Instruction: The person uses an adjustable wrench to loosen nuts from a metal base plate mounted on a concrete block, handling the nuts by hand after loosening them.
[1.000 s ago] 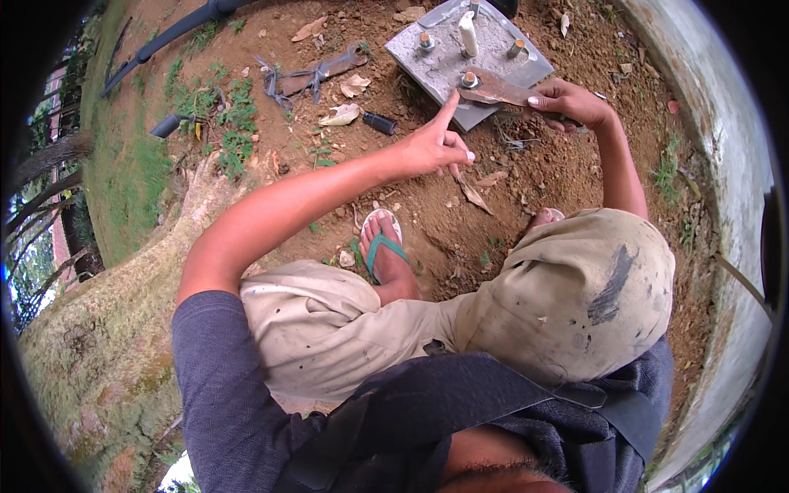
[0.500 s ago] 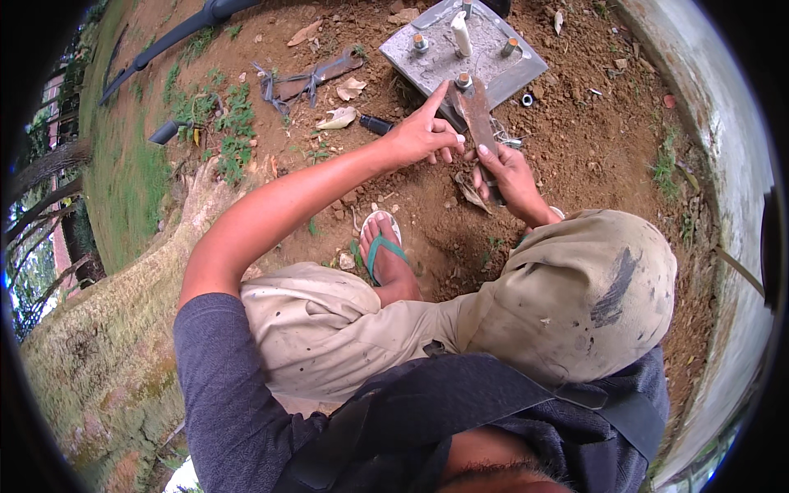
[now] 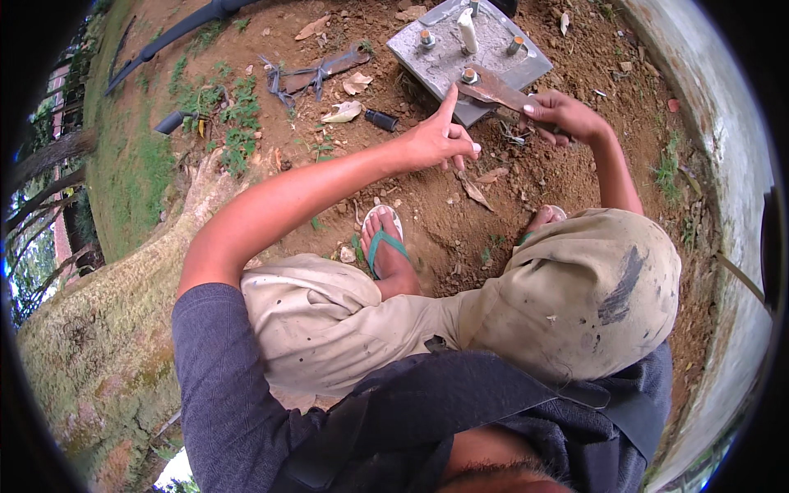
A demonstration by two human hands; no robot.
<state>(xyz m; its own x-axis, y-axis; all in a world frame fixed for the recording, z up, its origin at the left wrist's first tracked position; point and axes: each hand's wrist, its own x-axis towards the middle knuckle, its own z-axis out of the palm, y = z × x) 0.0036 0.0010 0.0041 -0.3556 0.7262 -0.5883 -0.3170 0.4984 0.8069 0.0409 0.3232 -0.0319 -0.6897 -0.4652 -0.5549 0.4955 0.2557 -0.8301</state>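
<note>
Our right grip [image 3: 567, 119] is closed around one end of a flat rusty bar [image 3: 503, 94], while our left grip [image 3: 436, 141] seems to hold nothing: its forefinger stretches to the bar's other end, the remaining fingers loosely curled. That end sits at the nut [image 3: 469, 80] on the near bolt [image 3: 469, 71], against it or around it, we cannot tell which, by the near corner of a grey plate [image 3: 526, 67]. As we judge it, the bar is already set to this nut; how tight the nut sits, and so how much turning is left, does not show. We count four bolts on the plate: the near one, a left bolt [image 3: 426, 38], a right bolt [image 3: 515, 44] and a far bolt [image 3: 474, 7], each toward its own corner. Between them stands one white stub [image 3: 467, 33]. Beyond the plate's left edge, on the soil [image 3: 460, 234], lie one black cylinder [image 3: 381, 121] and one strip-wrapped bar [image 3: 339, 65].
</note>
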